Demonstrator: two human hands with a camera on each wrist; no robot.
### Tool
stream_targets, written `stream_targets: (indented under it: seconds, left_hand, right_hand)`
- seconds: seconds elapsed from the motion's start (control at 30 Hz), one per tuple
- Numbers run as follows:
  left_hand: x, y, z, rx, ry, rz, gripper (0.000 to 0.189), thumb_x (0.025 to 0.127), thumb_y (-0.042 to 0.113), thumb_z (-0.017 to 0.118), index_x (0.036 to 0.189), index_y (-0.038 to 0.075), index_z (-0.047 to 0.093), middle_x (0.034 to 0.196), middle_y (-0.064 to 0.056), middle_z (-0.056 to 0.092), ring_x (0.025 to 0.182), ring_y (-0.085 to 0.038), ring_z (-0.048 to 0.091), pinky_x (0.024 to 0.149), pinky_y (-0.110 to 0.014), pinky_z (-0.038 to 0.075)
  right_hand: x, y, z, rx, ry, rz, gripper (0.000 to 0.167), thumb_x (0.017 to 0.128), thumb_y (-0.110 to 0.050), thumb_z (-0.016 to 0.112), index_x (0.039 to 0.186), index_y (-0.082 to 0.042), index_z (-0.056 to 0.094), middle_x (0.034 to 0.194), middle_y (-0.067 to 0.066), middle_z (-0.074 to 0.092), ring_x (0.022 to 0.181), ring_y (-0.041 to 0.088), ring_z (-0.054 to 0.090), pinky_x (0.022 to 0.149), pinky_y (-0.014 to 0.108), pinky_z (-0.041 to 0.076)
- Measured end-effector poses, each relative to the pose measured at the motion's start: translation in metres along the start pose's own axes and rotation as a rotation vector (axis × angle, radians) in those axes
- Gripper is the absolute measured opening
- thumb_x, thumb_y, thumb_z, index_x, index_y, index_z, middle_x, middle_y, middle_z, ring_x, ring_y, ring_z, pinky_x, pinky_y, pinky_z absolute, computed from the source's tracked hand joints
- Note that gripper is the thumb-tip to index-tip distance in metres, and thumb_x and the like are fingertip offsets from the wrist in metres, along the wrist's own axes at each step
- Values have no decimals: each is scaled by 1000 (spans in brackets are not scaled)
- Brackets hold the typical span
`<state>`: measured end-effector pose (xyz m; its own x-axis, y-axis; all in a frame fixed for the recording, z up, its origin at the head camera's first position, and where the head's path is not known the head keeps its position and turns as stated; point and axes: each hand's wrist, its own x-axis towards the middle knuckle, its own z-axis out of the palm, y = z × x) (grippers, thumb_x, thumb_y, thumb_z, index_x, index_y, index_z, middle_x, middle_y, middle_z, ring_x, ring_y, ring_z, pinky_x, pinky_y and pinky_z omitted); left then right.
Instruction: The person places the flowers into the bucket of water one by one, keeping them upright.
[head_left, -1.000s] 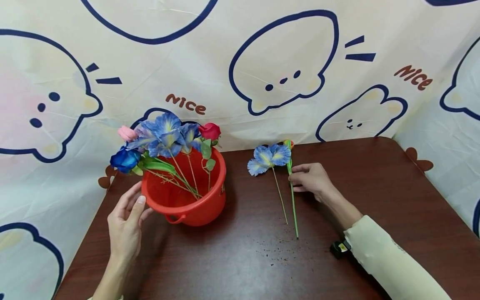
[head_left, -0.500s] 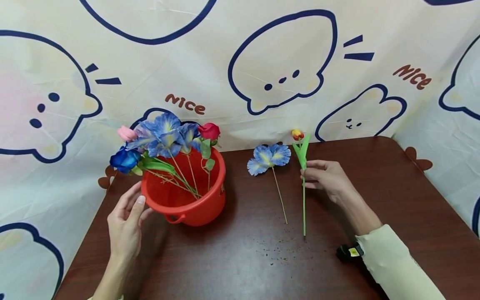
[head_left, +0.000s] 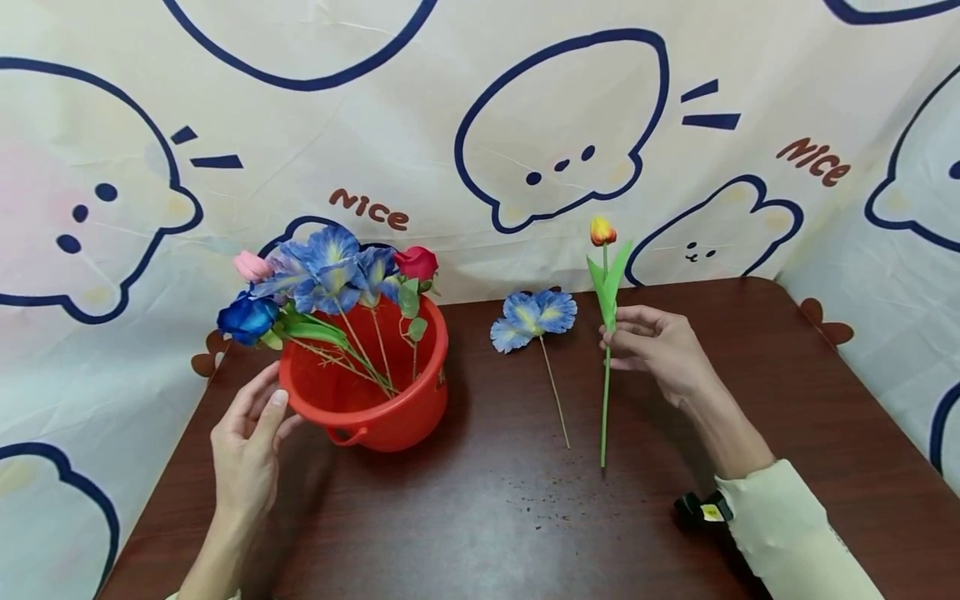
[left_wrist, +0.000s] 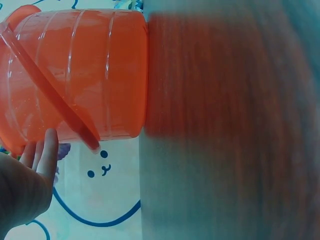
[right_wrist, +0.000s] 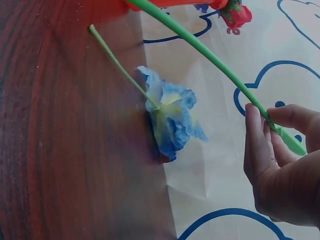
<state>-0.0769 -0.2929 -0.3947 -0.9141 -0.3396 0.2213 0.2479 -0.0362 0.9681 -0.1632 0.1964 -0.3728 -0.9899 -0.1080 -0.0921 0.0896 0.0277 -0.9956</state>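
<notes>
In the head view, my right hand (head_left: 663,354) pinches the green stem of an artificial tulip (head_left: 603,287) just below its leaves. The red and yellow bloom points up, and the stem hangs down over the table. To its left lies a blue artificial iris (head_left: 534,321) with a thin stem. My left hand (head_left: 247,450) rests against the side of a red bucket (head_left: 408,421), its fingers fairly straight along the outer wall in the left wrist view. Blue irises (head_left: 330,267), a red rose (head_left: 417,263), a dark blue flower (head_left: 247,318) and a pink bloom (head_left: 252,267) stand in the bucket.
The brown wooden table (head_left: 465,533) ends at a printed cloth backdrop (head_left: 562,108) behind and at the sides. Small dark crumbs (head_left: 538,508) lie near the table's middle. A dangling handle (left_wrist: 55,97) crosses the bucket's side in the left wrist view.
My right hand has lifted the tulip off the table beside the iris, moving it right and then up until it stands upright. The left hand and bucket stay in place.
</notes>
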Motion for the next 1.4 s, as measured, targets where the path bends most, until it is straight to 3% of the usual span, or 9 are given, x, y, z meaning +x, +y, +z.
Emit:
stream_targets:
  seconds: [0.3,0.7,1.4]
  left_hand:
    - [2,0,0,7,-6,2,44,109,1,57,153,0,56,138,-1,73,112,-10,78,83,-22,65]
    - [1,-2,2,14,-4,19,44,109,1,57,153,-1,56,138,-2,73,110,-10,78,83,-23,65]
    - [1,0,0,22,10,-3,44,109,3,58,153,1,56,139,-1,72,112,-9,78,83,-23,65]
  right_hand:
    - [-3,-9,6,83,-10,-95,26,99,-6,77,124,-10,71,101,-3,80,89,11,81,79,35,69]
    - [-2,-31,27,42,-16,-180,31,98,-3,77,128,-5,69,103,0,79,89,12,80,78,35,69]
    - [22,-85,85,-22,-101,-266,39,98,-3,77,136,-1,67,105,6,72,91,15,79,77,35,69]
